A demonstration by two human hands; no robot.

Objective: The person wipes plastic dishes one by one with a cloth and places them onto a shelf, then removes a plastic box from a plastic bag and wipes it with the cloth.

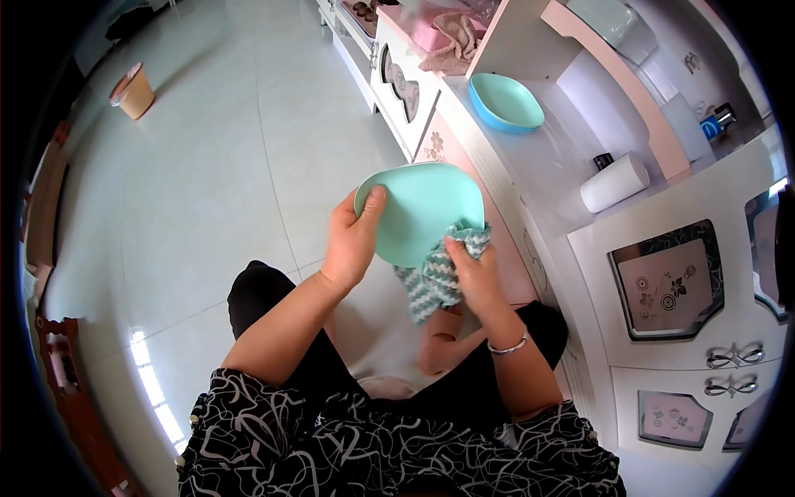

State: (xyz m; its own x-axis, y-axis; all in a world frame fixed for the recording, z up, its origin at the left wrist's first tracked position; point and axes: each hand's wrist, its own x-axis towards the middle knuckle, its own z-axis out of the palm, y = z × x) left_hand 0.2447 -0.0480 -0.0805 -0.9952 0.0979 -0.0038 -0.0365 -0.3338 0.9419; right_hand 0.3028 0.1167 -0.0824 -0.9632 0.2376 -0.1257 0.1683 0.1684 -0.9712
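Left of the cabinet, the left hand clamped the mint-green dish by its left rim; the right hand pinched the striped cloth, apparently around the right rim. Steady support suited even wiping.

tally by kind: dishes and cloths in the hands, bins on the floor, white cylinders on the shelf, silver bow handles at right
Dish in left hand: 1 (mint dish)
Cloth in right hand: 1 (striped cloth)
Bin: 1 (yellow bin)
White cylinder: 1
Bow handles: 2
Total: 6
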